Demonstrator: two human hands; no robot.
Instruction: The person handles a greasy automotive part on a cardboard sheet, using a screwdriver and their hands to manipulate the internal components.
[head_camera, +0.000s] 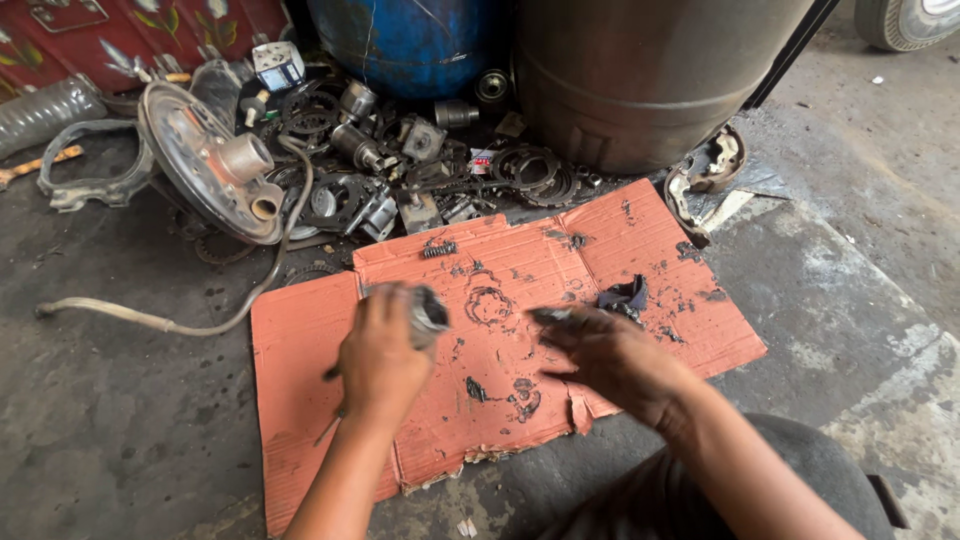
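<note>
Left hand (380, 360) clamps a small metal cylinder part (428, 312); right hand (605, 355) pinches something dark, unclear. Best kept low over the greasy cardboard sheet (300, 400), grip firm.

Two bare forearms, no sleeves in view, no watch or rings. Left hand (380, 360) and right hand (610, 358) ungloved, smudged dark with grease across fingers and knuckles. Dark grey trousers over one knee at lower right.
</note>
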